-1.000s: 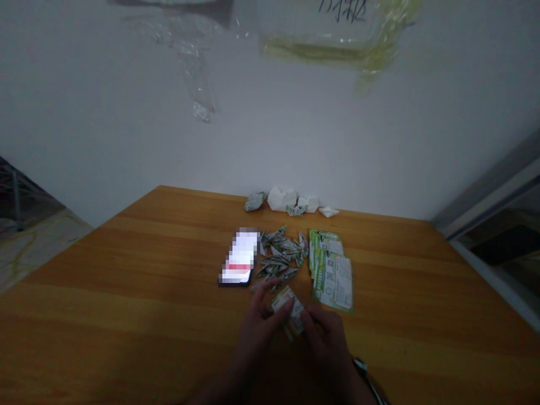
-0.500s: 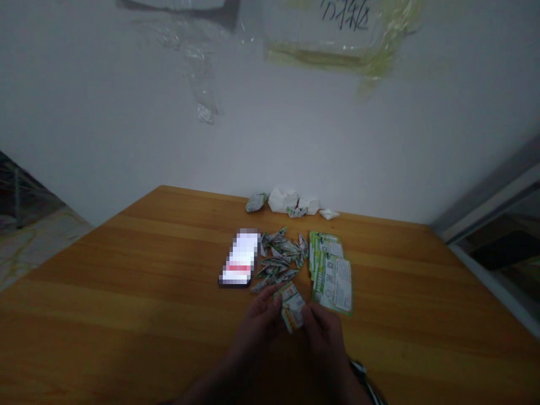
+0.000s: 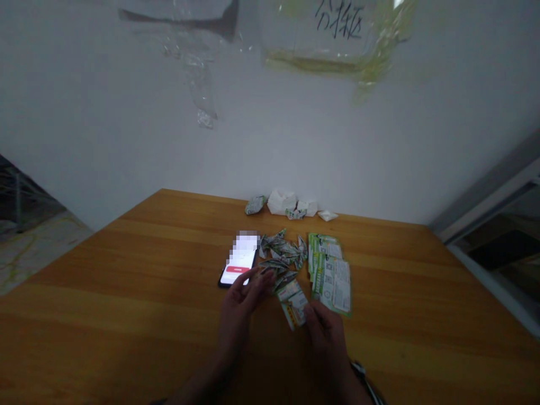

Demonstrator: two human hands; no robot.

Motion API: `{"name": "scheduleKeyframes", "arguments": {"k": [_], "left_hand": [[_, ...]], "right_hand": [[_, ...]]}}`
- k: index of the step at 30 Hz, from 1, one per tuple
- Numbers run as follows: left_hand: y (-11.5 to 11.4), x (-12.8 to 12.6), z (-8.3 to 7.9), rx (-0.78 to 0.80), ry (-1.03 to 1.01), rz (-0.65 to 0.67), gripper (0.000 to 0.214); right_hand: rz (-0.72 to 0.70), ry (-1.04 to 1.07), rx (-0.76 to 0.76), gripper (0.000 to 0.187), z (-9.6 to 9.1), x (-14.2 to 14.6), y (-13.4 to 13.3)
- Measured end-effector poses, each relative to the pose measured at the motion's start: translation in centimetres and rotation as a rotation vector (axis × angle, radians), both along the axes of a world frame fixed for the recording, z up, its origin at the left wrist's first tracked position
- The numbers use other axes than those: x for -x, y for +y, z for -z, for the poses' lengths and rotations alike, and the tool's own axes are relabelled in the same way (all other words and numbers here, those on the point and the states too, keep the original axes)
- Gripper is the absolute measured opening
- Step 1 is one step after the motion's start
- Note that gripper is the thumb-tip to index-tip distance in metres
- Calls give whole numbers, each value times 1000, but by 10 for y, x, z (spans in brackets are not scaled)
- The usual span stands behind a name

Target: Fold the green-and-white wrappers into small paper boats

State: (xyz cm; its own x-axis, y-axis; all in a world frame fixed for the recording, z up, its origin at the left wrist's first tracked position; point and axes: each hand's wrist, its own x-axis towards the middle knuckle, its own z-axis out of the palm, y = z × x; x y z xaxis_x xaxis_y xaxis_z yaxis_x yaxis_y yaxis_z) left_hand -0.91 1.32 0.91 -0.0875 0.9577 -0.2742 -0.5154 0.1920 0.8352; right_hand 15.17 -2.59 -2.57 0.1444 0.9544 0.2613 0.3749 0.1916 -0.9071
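Note:
A folded green-and-white paper piece (image 3: pixel 293 304) lies on the wooden table (image 3: pixel 126 292) in front of me. My right hand (image 3: pixel 324 332) pinches its near edge with curled fingers. My left hand (image 3: pixel 240 304) is lifted off it, fingers stretched out toward the lit phone (image 3: pixel 238 264) and the pile of several small folded paper pieces (image 3: pixel 282 254). A stack of green printed cards (image 3: pixel 330 273) lies just right of the pile, beside my right hand.
Crumpled white and green paper scraps (image 3: pixel 290 203) sit at the table's far edge against the white wall. Clear tape and a plastic sheet with handwriting (image 3: pixel 337 34) hang on the wall above. A window frame (image 3: pixel 489 197) runs along the right.
My left hand has let go of the folded paper and moved left and forward toward the phone. The right hand keeps hold of the paper, which now lies flatter on the table.

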Motion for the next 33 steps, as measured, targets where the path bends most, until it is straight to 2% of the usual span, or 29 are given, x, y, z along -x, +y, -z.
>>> {"name": "scheduleKeyframes", "arguments": {"k": [3, 5, 7, 11, 14, 19, 21, 23, 26, 30, 33], "left_hand": [[-2, -6, 4, 62, 56, 202, 48], [-6, -10, 7, 59, 147, 346, 42], [-10, -13, 9, 40, 215, 411, 33], [-17, -14, 9, 38, 135, 416, 32], [-17, -14, 13, 100, 32, 410, 35], [-10, -12, 17, 139, -106, 482, 43], [-8, -11, 13, 117, -78, 441, 42], [-6, -10, 8, 52, 34, 353, 39], [-6, -8, 5, -63, 233, 253, 50], [-10, -9, 9, -99, 296, 254, 45], [-13, -12, 12, -119, 253, 288, 56]], "right_hand": [[-18, -24, -46, 37, 1, 2, -1], [-56, -43, -81, 35, 1, 4, -2], [-81, -64, -104, 33, 2, 5, -2], [-59, -78, -94, 31, 1, 6, -3], [-56, -90, -87, 34, -1, 4, -2], [-20, -98, -36, 37, -1, 0, -1], [-29, -83, -10, 37, 0, 0, -1], [-53, -105, -6, 37, 1, 1, -1], [-86, -190, -35, 36, 0, 5, -1], [-71, -239, -91, 35, 3, 8, -2], [-20, -254, -145, 34, 7, 6, -3]]}}
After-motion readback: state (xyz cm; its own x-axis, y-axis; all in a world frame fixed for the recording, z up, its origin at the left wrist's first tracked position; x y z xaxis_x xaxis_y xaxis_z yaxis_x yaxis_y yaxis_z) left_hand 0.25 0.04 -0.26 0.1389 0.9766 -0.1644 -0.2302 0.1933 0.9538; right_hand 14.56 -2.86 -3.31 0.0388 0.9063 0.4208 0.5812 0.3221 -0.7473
